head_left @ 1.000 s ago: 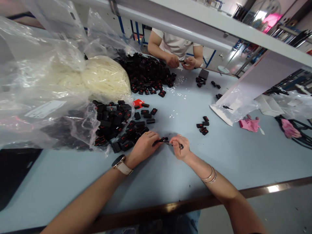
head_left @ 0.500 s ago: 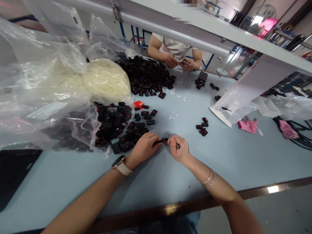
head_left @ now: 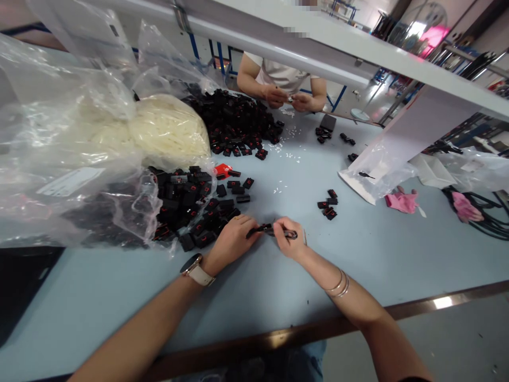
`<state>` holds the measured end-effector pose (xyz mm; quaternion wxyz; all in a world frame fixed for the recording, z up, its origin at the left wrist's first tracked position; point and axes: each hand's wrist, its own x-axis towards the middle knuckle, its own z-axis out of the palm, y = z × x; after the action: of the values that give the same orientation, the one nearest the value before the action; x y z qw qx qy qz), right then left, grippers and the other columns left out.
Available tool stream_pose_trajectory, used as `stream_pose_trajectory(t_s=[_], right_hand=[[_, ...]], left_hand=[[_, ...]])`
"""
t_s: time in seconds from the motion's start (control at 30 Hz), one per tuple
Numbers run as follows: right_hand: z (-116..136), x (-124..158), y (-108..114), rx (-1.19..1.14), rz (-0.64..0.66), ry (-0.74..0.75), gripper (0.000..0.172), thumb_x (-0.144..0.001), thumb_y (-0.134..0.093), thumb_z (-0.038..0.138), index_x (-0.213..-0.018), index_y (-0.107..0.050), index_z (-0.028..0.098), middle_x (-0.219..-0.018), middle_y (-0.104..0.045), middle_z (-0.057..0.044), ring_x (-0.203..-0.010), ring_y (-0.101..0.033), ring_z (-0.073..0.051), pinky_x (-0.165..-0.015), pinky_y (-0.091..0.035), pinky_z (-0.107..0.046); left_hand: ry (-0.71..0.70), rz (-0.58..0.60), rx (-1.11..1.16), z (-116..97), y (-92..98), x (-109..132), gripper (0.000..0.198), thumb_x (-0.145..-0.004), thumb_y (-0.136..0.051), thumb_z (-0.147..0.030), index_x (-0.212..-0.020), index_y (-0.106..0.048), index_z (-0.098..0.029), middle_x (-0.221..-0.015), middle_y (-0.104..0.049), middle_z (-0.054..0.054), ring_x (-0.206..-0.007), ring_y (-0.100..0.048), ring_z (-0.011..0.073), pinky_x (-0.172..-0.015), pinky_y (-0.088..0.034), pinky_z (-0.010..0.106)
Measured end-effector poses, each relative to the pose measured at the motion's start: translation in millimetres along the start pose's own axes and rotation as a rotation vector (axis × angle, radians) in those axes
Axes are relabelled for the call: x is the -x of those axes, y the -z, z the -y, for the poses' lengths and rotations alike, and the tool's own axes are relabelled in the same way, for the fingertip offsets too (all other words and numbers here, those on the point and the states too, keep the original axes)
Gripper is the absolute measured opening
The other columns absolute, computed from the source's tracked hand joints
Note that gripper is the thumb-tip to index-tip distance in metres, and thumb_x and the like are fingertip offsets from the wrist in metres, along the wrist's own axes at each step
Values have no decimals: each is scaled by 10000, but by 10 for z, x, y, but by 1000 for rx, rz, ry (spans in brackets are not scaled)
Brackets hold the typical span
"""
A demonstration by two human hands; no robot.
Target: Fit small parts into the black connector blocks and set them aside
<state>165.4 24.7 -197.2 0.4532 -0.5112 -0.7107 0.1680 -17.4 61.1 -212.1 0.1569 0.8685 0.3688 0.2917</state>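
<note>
A black part (head_left: 260,228) is held low over the middle of the tabletop (head_left: 278,286), its long axis running nearly crosswise in the view, the right end slightly farther from the wearer. That right end points at a slim dark tool (head_left: 292,234); its left end runs in under the fingers of the left hand (head_left: 237,236), which pinch it, so its full length is hidden. The right hand (head_left: 289,241) is closed around the tool, which lies almost in line with the part; its tip merges with the part's dark end, and whether the two touch is hard to make out. A wristwatch (head_left: 198,269) sits on the left wrist and thin bracelets (head_left: 341,285) on the right forearm.

Just beyond the left hand lie loose black pieces (head_left: 185,197) with red marks, partly covered by a clear plastic bag (head_left: 119,204) cut off by the left edge. A small cluster of similar pieces (head_left: 328,204) lies beyond the right hand, with a pink glove (head_left: 401,201) farther right.

Farther off are a large dark heap (head_left: 230,119) and scattered white bits (head_left: 288,155). Across the table, a co-worker's hands (head_left: 302,102) meet over something too small to identify; a white shelf (head_left: 338,41) hides the co-worker above the chest.
</note>
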Motion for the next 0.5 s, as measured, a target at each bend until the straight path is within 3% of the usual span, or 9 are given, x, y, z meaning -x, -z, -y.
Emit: stream_pose_trajectory(t_s=[0.17, 0.5], right_hand=[[-27, 26, -1, -67, -75, -16, 377, -942, -339, 408, -666, -492, 201, -504, -482, 23, -439, -444, -105, -464, -359, -237], [-7, -6, 6, -50, -29, -64, 362, -931, -363, 410, -675, -505, 197, -472, -429, 42, -404, -386, -94, -417, -311, -231]], left_hand=[[24, 13, -8, 4, -7, 7, 103, -832, -605, -241, -758, -568, -180, -768, -631, 37, -740, -590, 192, -706, -476, 321], [20, 8, 8, 11, -10, 0, 113, -838, -600, -238, -748, -567, -177, -764, -630, 44, -735, -583, 195, -699, -477, 332]])
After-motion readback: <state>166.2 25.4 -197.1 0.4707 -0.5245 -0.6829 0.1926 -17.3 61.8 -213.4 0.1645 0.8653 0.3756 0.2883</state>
